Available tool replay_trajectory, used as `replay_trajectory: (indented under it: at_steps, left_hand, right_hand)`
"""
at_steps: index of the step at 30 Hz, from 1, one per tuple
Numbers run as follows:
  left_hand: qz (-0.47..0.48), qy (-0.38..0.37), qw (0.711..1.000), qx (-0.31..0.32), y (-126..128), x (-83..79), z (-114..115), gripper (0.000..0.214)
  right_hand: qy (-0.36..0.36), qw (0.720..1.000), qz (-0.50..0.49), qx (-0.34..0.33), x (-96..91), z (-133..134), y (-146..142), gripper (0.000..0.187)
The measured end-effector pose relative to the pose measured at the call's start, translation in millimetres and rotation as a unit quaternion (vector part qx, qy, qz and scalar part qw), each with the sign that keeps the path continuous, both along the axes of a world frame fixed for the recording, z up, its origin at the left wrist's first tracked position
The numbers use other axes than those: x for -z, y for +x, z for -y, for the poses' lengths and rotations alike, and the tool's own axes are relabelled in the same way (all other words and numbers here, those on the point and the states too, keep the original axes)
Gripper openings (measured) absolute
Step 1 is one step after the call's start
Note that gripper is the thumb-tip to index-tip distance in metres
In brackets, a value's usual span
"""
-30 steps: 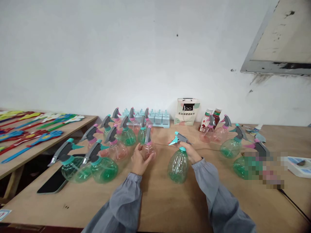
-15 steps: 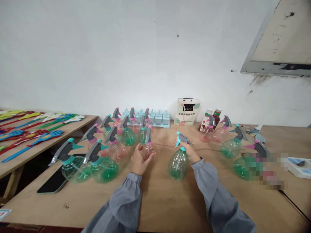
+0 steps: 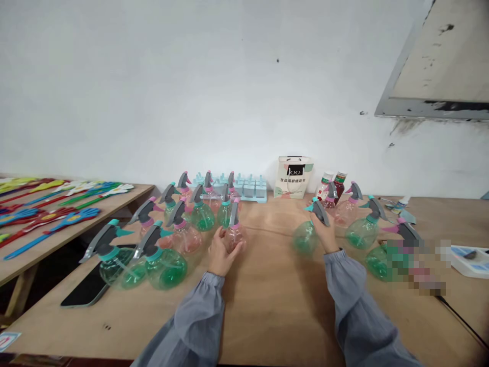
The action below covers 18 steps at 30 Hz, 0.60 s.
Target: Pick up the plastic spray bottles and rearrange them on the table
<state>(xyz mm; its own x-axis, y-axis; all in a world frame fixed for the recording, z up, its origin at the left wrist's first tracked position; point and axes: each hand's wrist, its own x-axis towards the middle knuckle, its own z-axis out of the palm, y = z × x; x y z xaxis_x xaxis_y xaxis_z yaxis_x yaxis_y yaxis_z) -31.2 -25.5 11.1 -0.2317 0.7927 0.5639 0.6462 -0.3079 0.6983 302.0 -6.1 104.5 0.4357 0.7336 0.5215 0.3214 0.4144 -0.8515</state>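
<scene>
My left hand is closed around the lower body of a pink spray bottle, which stands upright on the table with its grey trigger head on top. In my right hand is the grey and teal head of a green spray bottle, slightly tilted and blurred by motion. Just right of it stand a second green spray bottle and a pink spray bottle. Left of my left hand are several more, among them a green spray bottle and a pink spray bottle.
A black phone lies under the left bottles. Against the wall are a light-blue popsicle mould, a paper bag and red-labelled bottles. A side table at left holds colourful hand-shaped sticks; a white tray sits at right.
My right hand has carried the green spray bottle to the right and away from me, toward the bottles on that side. My left hand stays on the pink spray bottle.
</scene>
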Motion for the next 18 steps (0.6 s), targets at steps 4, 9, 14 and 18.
replay_trajectory:
  at_steps: [4,9,14,18]
  left_hand:
    - [-0.004,0.004,1.0,0.002,0.5,1.2,-1.1,0.082]
    - [-0.015,0.011,1.0,0.005,1.3,3.1,-1.0,0.08]
    - [-0.007,0.003,1.0,0.02,-2.4,6.1,-3.1,0.084]
    - [-0.003,0.001,1.0,0.021,-2.5,6.4,-3.8,0.084]
  right_hand:
    - [0.003,0.995,0.039,0.087,10.5,9.7,41.2,0.03]
    - [0.006,0.988,0.058,0.142,44.0,13.6,63.6,0.054]
    - [0.014,0.971,0.124,0.206,84.6,9.1,73.0,0.086]
    - [0.015,0.94,0.172,0.296,95.5,5.7,81.3,0.103]
